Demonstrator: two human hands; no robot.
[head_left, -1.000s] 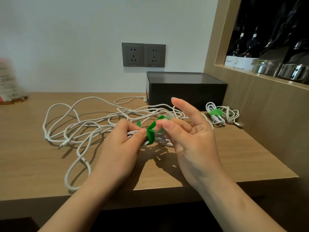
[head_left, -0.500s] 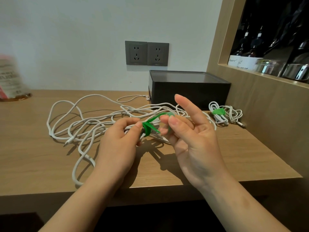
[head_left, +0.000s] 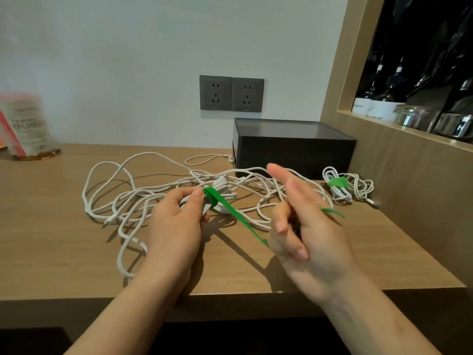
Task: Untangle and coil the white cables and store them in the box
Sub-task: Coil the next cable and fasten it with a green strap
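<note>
We face a plain pale wall (head_left: 128, 60) carrying two dark grey sockets (head_left: 231, 94) side by side. Below it runs a light wooden tabletop (head_left: 51, 252), its front edge near us. On the right a wooden panel (head_left: 409, 190) rises from the tabletop, with a dark recessed shelf (head_left: 399, 127) holding dark bottles (head_left: 371, 94) and shiny metal jars (head_left: 414, 118). At far left we see a blurred labelled container (head_left: 25, 124)

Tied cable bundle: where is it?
Head view, far right of the desk: the tied bundle lies just right of the black box, near the wooden side panel.
</note>
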